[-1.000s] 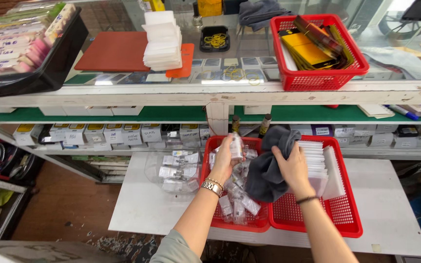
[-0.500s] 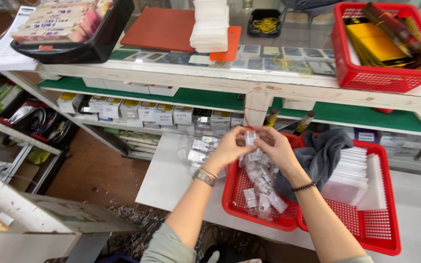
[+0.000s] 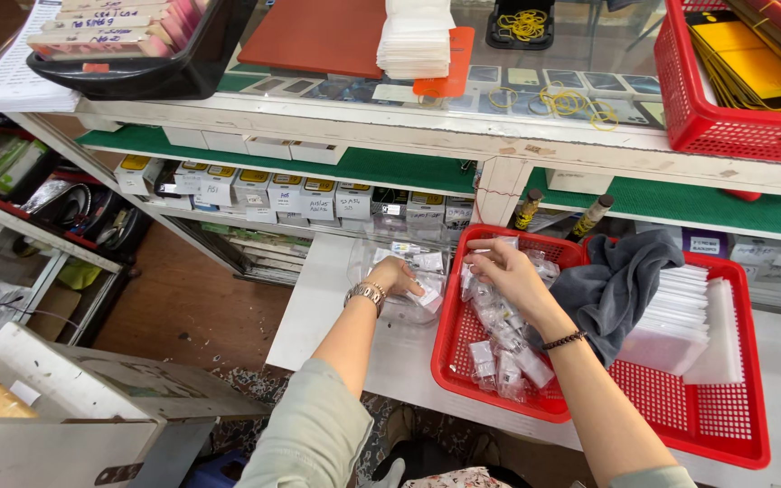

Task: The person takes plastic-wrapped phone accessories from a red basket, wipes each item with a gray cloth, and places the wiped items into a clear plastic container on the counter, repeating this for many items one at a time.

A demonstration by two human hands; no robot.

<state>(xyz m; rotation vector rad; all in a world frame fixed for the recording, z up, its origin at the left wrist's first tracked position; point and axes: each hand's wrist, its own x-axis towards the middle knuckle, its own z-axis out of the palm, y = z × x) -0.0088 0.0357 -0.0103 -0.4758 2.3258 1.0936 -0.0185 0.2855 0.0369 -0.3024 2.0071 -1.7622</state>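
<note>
Below the head camera, both arms reach to a low white shelf (image 3: 336, 316). Left hand (image 3: 397, 274), metal watch on the wrist, is curled over a clear tub (image 3: 390, 271) of small clear packets; fingers bent, touching a white-labelled packet (image 3: 428, 298) at the tub's right edge, though whether they pinch it I cannot tell. Right hand (image 3: 510, 271), dark bead band on the wrist, hovers over the round red basket (image 3: 463, 361) just beside the tub, fingers half closed on a small clear packet (image 3: 490, 249) near the basket's far rim. More packets (image 3: 499, 352), clear with white labels, lie heaped in that basket. Grey cloth (image 3: 616, 289) drapes over the rim between it and a square red basket (image 3: 707, 425), which holds a stack of white sleeves (image 3: 680, 316). Behind, on a green-lined shelf (image 3: 390, 167), a row of small white boxes (image 3: 255, 185) with yellow tops and handwritten labels. Upper glass counter: red mat (image 3: 318, 36), stack of white sheets (image 3: 416, 36), black tray of yellow rubber bands (image 3: 522, 23), red basket with yellow and black packages (image 3: 752, 72) at right, black tray of pink-edged labelled packs (image 3: 119, 36) at left.
</note>
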